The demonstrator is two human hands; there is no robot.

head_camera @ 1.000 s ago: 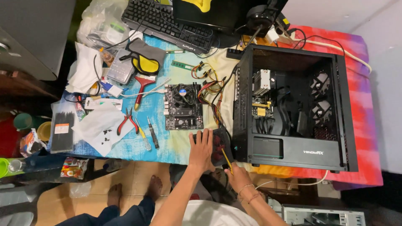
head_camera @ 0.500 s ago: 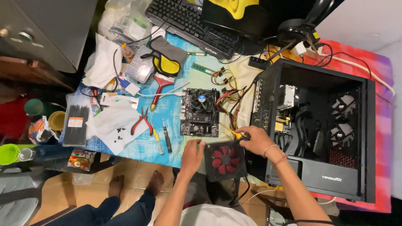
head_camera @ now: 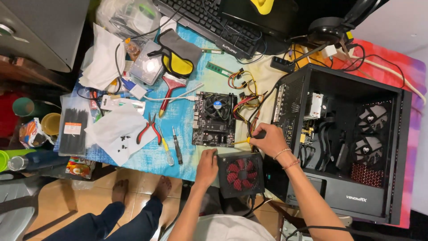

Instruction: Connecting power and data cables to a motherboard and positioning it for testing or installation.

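Note:
A black power supply with a red fan (head_camera: 240,174) lies at the near table edge. My left hand (head_camera: 207,167) rests on its left side, fingers curled over the edge. My right hand (head_camera: 268,140) grips a yellow-handled screwdriver (head_camera: 244,141) just above the power supply, its tip pointing left toward the motherboard (head_camera: 215,119). The motherboard with its cooler fan lies flat on the blue table cover. An open black computer case (head_camera: 343,134) lies on its side to the right of my right hand.
Red pliers (head_camera: 149,130), two loose screwdrivers (head_camera: 173,145), white papers (head_camera: 117,132), a red scraper (head_camera: 168,91) and a bundle of cable ties (head_camera: 72,130) lie left of the motherboard. A keyboard (head_camera: 214,24) sits at the back. Yellow and red cables (head_camera: 244,96) trail to the case.
My right hand has brought the screwdriver up from the table's near edge to just above the power supply. The power supply now lies under my hands. The camera view has shifted closer.

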